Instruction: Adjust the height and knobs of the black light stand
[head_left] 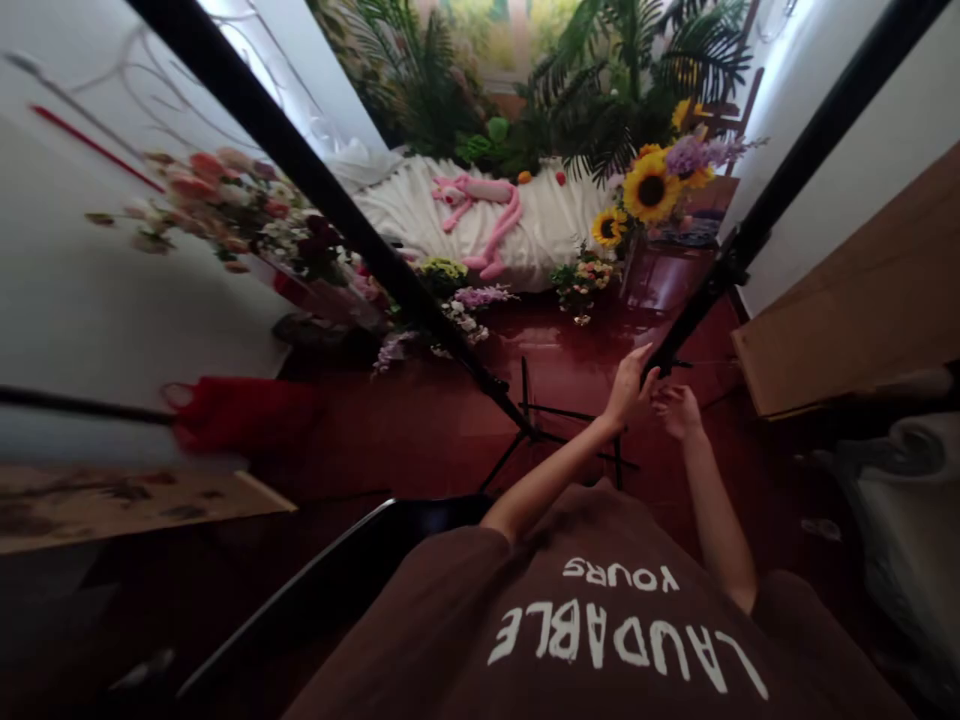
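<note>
My left hand [630, 388] is at the lower part of the right-hand black pole [701, 305], its fingers and thumb on either side of it. Just to the right, my right hand [680, 410] has its fingers curled inward close to the same pole; what lies between its fingertips is too dark and small to name. The pole slants up to the upper right corner, and dark stand legs [617, 462] show below my left wrist. A second black pole [360, 235] slants from the upper left down to spread legs [501, 462] on the red floor.
Ahead, a pink plush toy [491, 192] lies on white draped cloth [555, 235]. Flowers [217, 195] stand left, sunflowers [651, 188] right. A red bag [240, 412] is at the left, cardboard [847, 300] at the right, and a black-edged object [337, 570] near my body.
</note>
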